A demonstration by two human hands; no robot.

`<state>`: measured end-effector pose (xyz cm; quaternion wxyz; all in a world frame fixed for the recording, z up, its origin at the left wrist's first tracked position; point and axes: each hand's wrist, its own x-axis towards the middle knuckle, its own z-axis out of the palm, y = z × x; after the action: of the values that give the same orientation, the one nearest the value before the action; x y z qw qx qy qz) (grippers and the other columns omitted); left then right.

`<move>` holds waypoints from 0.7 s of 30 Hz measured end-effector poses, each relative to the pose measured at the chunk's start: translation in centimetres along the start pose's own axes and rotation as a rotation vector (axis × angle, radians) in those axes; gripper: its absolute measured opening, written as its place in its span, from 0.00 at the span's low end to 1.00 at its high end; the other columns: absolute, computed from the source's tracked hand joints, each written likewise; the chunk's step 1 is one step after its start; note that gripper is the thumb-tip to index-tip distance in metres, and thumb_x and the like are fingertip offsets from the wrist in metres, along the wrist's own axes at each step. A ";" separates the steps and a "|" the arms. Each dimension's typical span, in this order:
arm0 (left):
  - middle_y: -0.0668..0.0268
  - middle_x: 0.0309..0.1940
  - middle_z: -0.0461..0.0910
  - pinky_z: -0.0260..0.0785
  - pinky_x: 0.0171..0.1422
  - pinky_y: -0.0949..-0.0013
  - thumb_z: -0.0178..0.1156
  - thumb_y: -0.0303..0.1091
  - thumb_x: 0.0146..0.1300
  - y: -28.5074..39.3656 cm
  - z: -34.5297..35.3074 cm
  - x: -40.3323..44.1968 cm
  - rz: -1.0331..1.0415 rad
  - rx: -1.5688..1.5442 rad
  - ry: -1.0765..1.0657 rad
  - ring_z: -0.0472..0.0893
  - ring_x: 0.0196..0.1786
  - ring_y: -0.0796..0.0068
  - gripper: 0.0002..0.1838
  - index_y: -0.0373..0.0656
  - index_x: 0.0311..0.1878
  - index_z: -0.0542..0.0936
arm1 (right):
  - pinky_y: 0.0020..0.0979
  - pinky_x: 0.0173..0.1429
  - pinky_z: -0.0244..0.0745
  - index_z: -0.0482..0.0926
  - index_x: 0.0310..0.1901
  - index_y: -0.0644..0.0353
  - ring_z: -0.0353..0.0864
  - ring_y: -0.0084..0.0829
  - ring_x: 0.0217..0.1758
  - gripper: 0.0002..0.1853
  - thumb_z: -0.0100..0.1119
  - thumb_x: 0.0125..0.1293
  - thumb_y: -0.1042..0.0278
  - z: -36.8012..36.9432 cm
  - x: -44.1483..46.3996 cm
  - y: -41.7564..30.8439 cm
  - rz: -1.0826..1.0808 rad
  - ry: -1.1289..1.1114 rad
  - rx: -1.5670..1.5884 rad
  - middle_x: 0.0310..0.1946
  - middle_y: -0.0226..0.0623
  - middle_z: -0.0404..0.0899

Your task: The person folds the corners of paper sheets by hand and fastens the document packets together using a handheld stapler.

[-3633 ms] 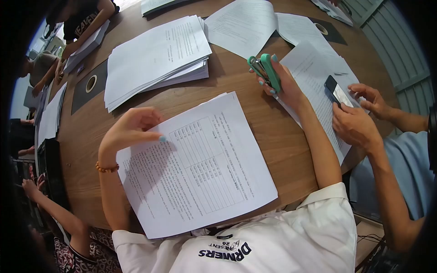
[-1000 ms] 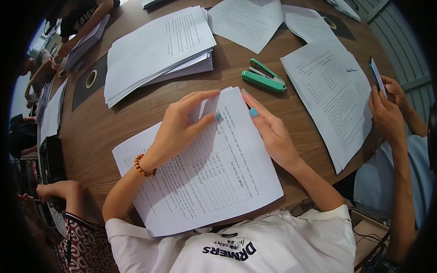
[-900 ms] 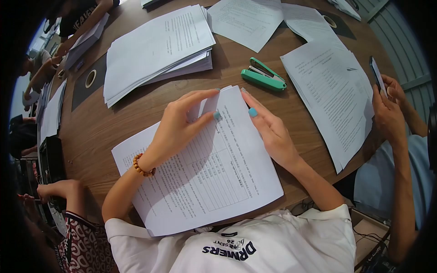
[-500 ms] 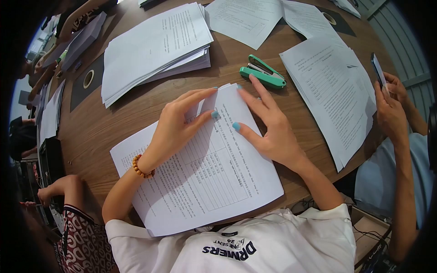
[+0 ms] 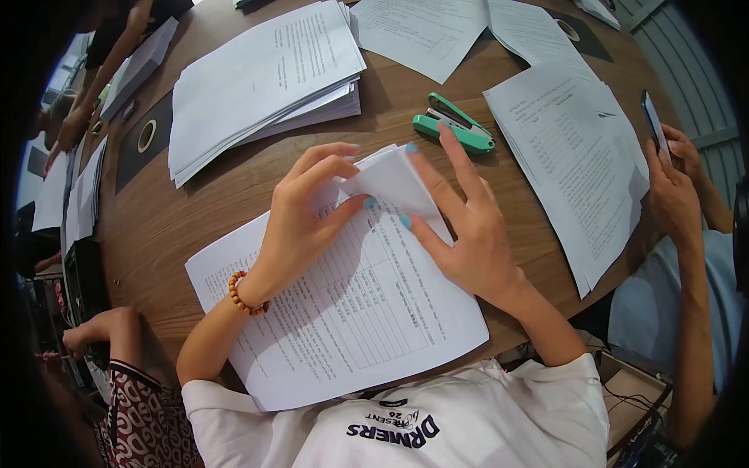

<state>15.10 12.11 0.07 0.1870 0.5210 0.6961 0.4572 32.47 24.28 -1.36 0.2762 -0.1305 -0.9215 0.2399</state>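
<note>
A stack of printed sheets (image 5: 343, 312), its top page carrying a ruled table, lies on the table in front of me. My left hand (image 5: 300, 214) pinches a sheet of paper (image 5: 390, 183) between thumb and fingers, and that far corner is lifted and bent back. My right hand (image 5: 472, 230) rests over the stack's right edge, fingers apart, with the index tip at the far corner and the thumb on the page. Just beyond its fingers lies a green stapler (image 5: 456, 129), its top arm raised.
A thick paper pile (image 5: 265, 78) stands far left, and loose printed sheets (image 5: 569, 156) lie to the right. At the right, a person's hands (image 5: 675, 187) hold a phone (image 5: 654, 125). Other people sit along the left side. A tape roll (image 5: 147, 136) lies far left.
My left hand has taken hold of the top sheet's far corner and curled it up. My right hand's fingers have shifted slightly. At far left, another person's arm has moved.
</note>
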 end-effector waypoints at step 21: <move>0.61 0.50 0.74 0.66 0.56 0.69 0.63 0.16 0.43 0.6 -0.4 0.1 -0.051 -0.013 -0.029 0.74 0.56 0.66 0.12 0.38 0.30 0.73 | 0.43 0.63 0.60 0.72 0.60 0.57 0.58 0.48 0.70 0.32 0.66 0.48 0.70 -0.4 0.6 -0.2 0.104 -0.072 0.046 0.70 0.52 0.51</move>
<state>15.08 12.03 0.79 0.2121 0.5086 0.7033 0.4490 32.21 24.46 -0.69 0.2328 -0.1629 -0.9171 0.2795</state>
